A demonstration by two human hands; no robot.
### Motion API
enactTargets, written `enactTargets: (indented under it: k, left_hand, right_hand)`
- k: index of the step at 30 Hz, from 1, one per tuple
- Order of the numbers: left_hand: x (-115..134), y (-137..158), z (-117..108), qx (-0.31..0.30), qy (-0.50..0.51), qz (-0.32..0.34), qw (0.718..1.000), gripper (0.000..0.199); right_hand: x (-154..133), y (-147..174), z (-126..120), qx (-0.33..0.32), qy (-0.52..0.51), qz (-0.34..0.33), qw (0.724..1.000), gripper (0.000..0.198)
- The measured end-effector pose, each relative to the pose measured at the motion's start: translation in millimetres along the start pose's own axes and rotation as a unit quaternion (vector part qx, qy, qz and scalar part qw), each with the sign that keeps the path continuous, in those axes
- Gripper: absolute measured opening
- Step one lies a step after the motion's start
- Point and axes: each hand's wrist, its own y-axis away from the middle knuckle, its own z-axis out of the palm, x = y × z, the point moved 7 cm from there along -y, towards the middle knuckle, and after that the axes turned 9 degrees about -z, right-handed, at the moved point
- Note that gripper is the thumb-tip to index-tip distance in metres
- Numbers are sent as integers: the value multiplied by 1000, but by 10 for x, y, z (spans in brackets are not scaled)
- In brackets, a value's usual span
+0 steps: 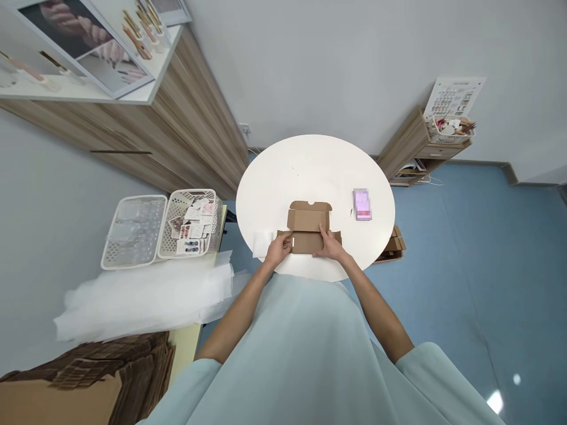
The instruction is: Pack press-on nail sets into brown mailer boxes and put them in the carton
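The white table (310, 168) has most room beyond the open cardboard box (309, 221), which lies by the near edge. The left hand (279, 249) narrowly pinches the box's left end; the right hand (330, 244) spreads wide on its right. A white packet (262, 242) lies near the left edge.

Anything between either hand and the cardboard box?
Nothing visible: the left hand and right hand both touch the cardboard box. The white packet lies left of the left hand, the purple rectangular item off to the right.
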Motion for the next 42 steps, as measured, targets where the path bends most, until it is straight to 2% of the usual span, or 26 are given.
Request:
enactTargets:
  k: [4, 8, 10, 12, 14, 16, 19, 24, 29, 32, 37, 42]
  left_hand:
    - [219, 8, 9, 3, -88, 33, 996, 42]
    - [300, 105, -30, 16, -159, 45, 986, 48]
    - [250, 159, -137, 65, -184, 16, 981, 52]
    - [142, 213, -273, 125, -200, -40, 971, 53]
    - [16, 257, -350, 143, -211, -96, 962, 49]
    - [-75, 284, -350, 118, -219, -124, 961, 36]
    - [-95, 323, -321, 93, -218, -120, 964, 22]
    - [64, 390, -307, 102, -180, -88, 974, 17]
    - [237, 393, -142, 47, -123, -52, 990, 28]
    - [299, 347, -31, 39, -105, -28, 993, 22]
    - [239, 229, 51, 48, -139, -73, 986, 16]
    - [257, 200, 80, 39, -214, -101, 971, 12]
  right_hand:
    - [-11, 1, -8, -2, -7, -7, 1000, 148]
    - [-5, -5, -10, -5, -14, -7, 1000, 148]
    - [1, -9, -3, -8, -16, -4, 1000, 146]
    - [10, -15, 5, -10, -15, 0, 1000, 145]
    - [15, -22, 11, -9, -12, 3, 1000, 145]
    - [16, -28, 12, -7, -8, 2, 1000, 147]
    - [11, -38, 5, -5, -1, 0, 1000, 146]
    - [17, -70, -24, -3, 26, -1, 1000, 147]
    - [55, -110, -7, 3, 33, 0, 999, 149]
    - [68, -121, 9, 5, 32, -2, 999, 150]
    - [67, -109, 9, -3, 29, -6, 1000, 151]
    - [55, -105, 5, -2, 29, -5, 1000, 151]
